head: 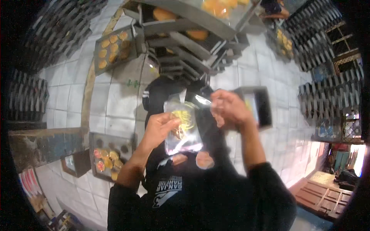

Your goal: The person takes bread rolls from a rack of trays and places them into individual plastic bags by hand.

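My left hand pinches a stack of clear plastic bags with yellow print, held over my lap. To its right, my right hand is raised and blurred by motion. Its fingertips grip a shiny piece of clear plastic, apparently a bag. Whether anything is inside that plastic cannot be made out. Ahead of my legs rises a stack of metal baking trays, set crosswise on each other, with golden baked buns on the top one.
A tray with round buns lies on the tiled floor at upper left. Nearer, another tray holds bagged buns. A dark box stands beyond my right hand. Tray stacks line both sides. Part of another person shows at upper right.
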Tool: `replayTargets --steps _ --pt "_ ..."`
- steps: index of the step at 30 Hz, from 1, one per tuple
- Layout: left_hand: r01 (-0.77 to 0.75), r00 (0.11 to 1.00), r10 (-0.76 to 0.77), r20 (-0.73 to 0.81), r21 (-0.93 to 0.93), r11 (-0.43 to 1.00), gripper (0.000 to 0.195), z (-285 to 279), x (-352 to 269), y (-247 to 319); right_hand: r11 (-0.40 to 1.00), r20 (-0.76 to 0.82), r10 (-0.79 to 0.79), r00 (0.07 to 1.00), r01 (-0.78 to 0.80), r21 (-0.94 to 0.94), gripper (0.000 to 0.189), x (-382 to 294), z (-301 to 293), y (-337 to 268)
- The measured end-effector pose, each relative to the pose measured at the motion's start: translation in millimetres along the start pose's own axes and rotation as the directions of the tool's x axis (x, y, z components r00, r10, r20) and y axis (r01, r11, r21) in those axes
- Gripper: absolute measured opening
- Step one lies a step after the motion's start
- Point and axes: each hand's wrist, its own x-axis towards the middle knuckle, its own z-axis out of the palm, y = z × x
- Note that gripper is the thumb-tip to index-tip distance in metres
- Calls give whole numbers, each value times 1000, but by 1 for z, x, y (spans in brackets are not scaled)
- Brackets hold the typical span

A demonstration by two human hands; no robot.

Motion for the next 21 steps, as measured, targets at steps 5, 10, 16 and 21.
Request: replayTargets --steps 5,10,16,21 --pt "-249 887 -16 -462 -507 825 24 -19 25 5 205 -109 -163 981 -74 -976 26 14 49 -48" --pt "-160 889 -95 -448 -497 853 25 -28 38 -32 278 255 -504 825 434 -857 34 111 104 -233" --pt "-239 866 -63 -497 -520 820 27 -18 42 -26 -288 138 -428 893 10 -958 62 289 68 -297" --pt "-299 854 -17 -519 -518 802 27 -25 35 -31 -389 250 -327 911 112 -915 73 282 91 -280"
